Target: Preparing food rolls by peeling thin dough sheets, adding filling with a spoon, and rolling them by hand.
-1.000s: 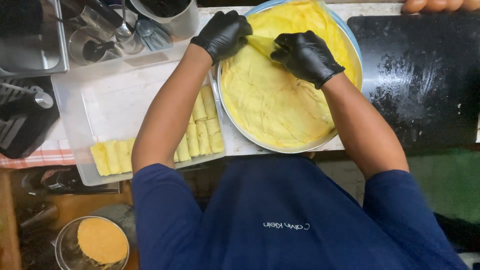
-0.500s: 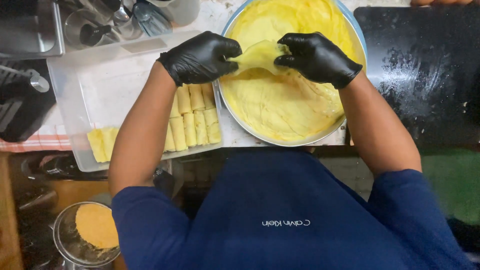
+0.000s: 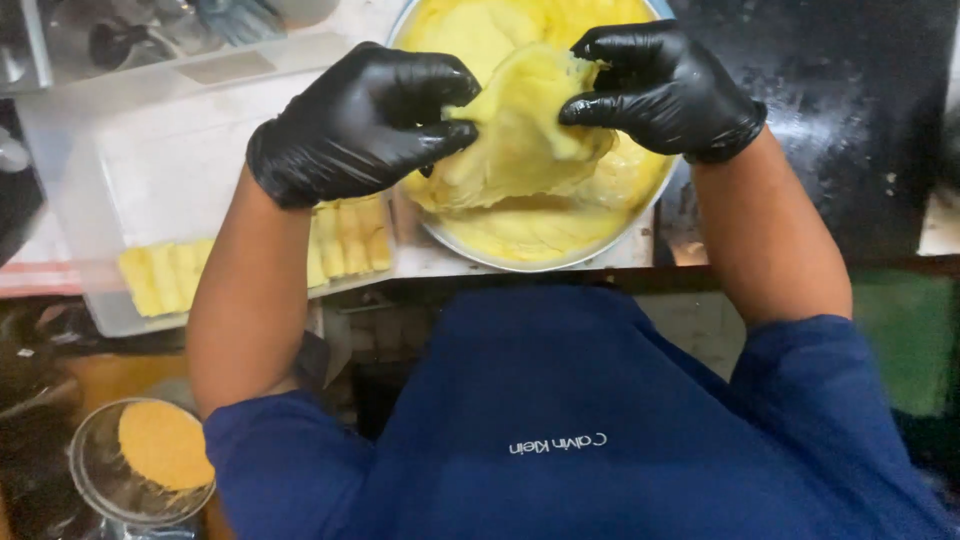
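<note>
rolls in tray (image 3: pixel 150 170) left of pan (image 3: pixel 560 258)

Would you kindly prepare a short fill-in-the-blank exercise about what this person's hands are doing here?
1. Both hands, the left hand and the right hand, wear ____ gloves.
2. Together they hold up a thin yellow crepe above a round metal ____.
3. Rolled yellow pieces lie in rows in the clear plastic tray on the person's ____ side.

Missing words: black; pan; left

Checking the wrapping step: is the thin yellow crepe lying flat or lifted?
Lifted: thin yellow crepe hangs bunched between left hand and right hand.
</note>
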